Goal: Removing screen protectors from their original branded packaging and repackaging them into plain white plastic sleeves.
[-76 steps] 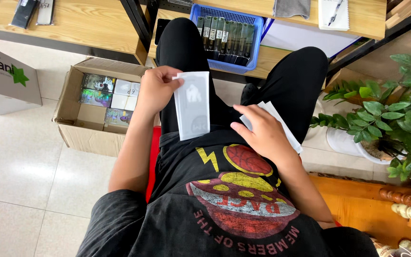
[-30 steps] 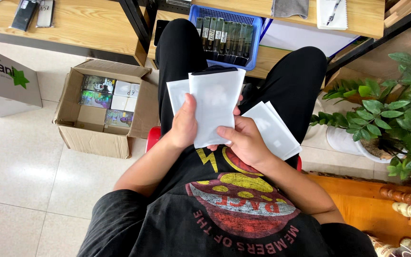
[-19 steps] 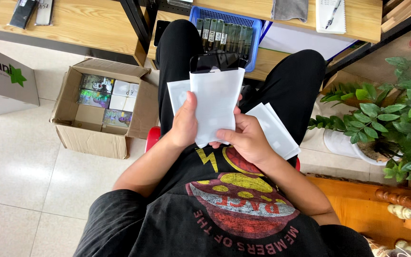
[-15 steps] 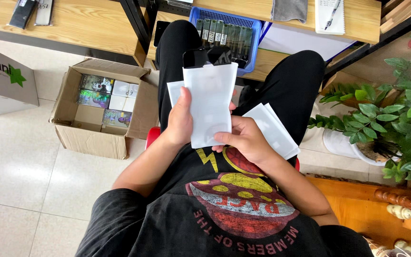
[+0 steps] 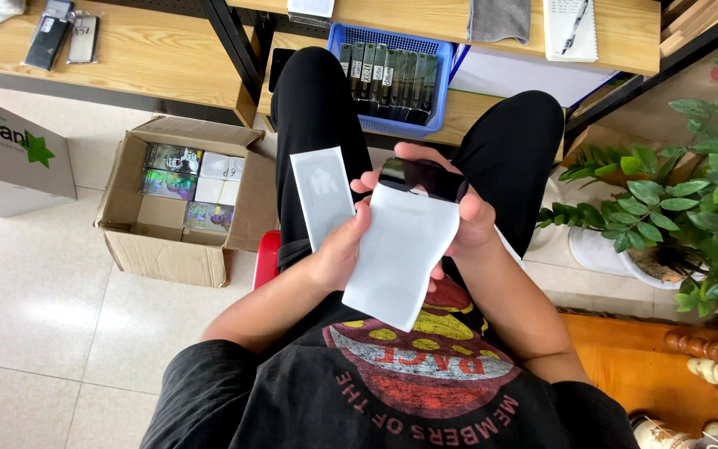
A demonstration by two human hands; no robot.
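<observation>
Jointly, both hands gripped a white pouch [image 5: 399, 254] with a black phone [image 5: 421, 177] half inside: left hand [image 5: 344, 249] closed on its edge, right hand [image 5: 469, 220] closed around the phone.

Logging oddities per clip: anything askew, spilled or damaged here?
Nothing stands out. Both hands, left hand and right hand, hold a dark phone partly out of a white pouch; another pouch rests on the thigh.

The white pouch [image 5: 396, 254] is covering most of the dark phone [image 5: 422, 176] you are holding, and your right hand [image 5: 469, 218] is mostly showing only fingertips behind it. The potted plant [image 5: 691, 208] is running off the right edge, and the items in the cardboard box [image 5: 178, 202] are looking too small to identify.
</observation>
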